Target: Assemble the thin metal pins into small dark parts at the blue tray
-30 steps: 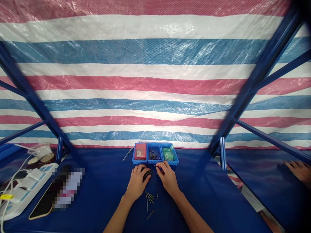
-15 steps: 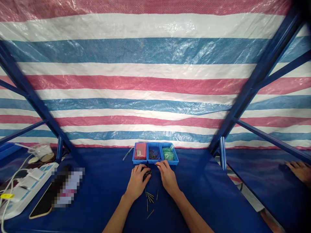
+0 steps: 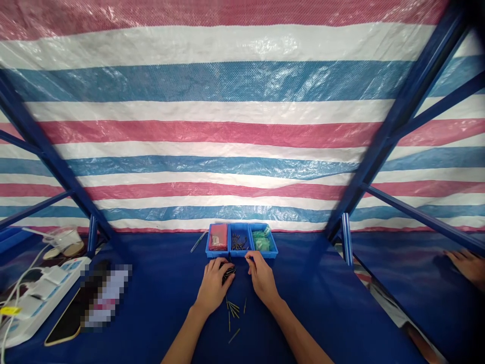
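My left hand (image 3: 213,282) is curled around a bundle of dark, slim drill bits (image 3: 229,273), low over the blue tabletop. Just right of it, my right hand (image 3: 261,275) has its thumb and fingers pinched together in front of the bins; anything between the fingertips is too small to make out. Several thin, brass-coloured drill bits (image 3: 234,308) lie loose on the table between my forearms. Behind the hands stands a blue three-part bin (image 3: 242,226). Its left part holds red packets (image 3: 219,237), its middle part dark drill bits (image 3: 238,242), its right part green packets (image 3: 262,241).
A pen (image 3: 198,241) lies left of the bin. At the left are a white power strip (image 3: 45,298) with cables and a dark phone (image 3: 71,313). Blue metal posts (image 3: 373,146) flank a striped sheet (image 3: 227,136). Another person's hand (image 3: 466,265) rests at the far right.
My right hand has drawn in its fingertips and shifted slightly to the right. The left hand keeps its hold on the drill bits. The view has shifted slightly.
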`<state>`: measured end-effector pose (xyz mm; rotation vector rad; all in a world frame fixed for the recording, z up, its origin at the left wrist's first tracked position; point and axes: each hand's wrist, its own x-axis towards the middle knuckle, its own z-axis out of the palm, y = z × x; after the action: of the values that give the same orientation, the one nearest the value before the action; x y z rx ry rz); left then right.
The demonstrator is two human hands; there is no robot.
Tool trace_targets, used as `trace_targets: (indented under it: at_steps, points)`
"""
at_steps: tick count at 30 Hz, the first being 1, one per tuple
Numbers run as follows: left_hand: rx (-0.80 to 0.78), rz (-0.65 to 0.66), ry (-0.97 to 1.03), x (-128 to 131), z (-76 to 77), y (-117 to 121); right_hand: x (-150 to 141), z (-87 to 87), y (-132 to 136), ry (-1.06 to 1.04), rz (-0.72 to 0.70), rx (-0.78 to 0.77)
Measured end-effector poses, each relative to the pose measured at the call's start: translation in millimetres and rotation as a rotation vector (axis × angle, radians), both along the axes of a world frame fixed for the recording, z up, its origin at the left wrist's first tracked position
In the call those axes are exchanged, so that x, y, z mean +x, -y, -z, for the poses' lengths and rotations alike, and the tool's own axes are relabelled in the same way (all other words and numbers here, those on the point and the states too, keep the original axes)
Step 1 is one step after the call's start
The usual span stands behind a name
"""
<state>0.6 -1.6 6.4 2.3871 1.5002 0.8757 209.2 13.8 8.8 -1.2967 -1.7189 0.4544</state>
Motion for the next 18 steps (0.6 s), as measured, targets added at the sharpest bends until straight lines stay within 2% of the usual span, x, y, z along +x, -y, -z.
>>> trace_targets:
  at_steps: [4,8,13,18]
  points:
    - [0.001,0.0,-0.001,0.1,0.1,-0.2,-0.9,2.6,-1.0,-0.048,-0.031,-0.03]
    - [-0.004,-0.003,0.001,0.9,-1.9,0.9,-0.2,5.8,-1.6,0.065,-0.038,0.061]
    - [0.0,-0.008,-0.002,1.2,-2.5,1.4,-0.8,1.3,1.3,0.253,-0.065,0.123]
    - [0.018,-0.003,-0.002,1.2,-0.8,0.2,-0.6,-0.5,2.4,0.254,-0.059,0.163]
